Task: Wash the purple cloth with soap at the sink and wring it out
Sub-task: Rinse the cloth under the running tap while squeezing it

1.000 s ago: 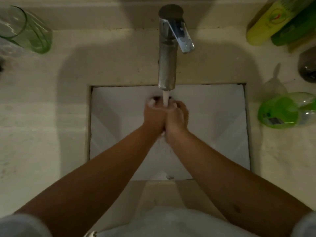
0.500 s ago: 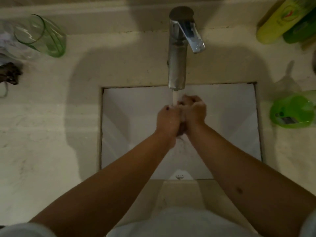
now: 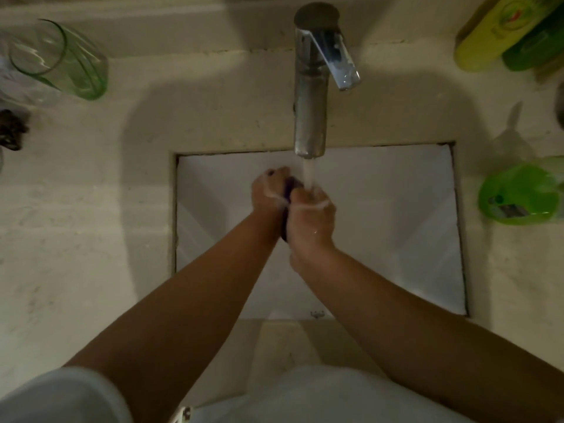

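Right now both hands are bunched round the purple cloth (image 3: 289,190) over the sink (image 3: 396,227), just under the tap (image 3: 309,87), w/ the water stream (image 3: 309,175) landing where my knuckles meet. Left hand (image 3: 268,193) has fingers curled over the far end of the cloth; right hand (image 3: 311,221) is wrapped round the near end, thumb side up. Only a dark sliver of cloth shows btwn the two fists, the rest is hidden inside them. White suds ring both hands.

To do this bit well, I reckon: keep the wad under the stream, rub the fists against each other, turn the cloth so hidden folds get flushed, & don't wring till the foam runs off.

Labels: yellow bottle (image 3: 488,35) at the worktop's far right corner has a round red-green logo, too blurred to read. Green bottle (image 3: 518,193) at the right edge has a small label, also unreadable.
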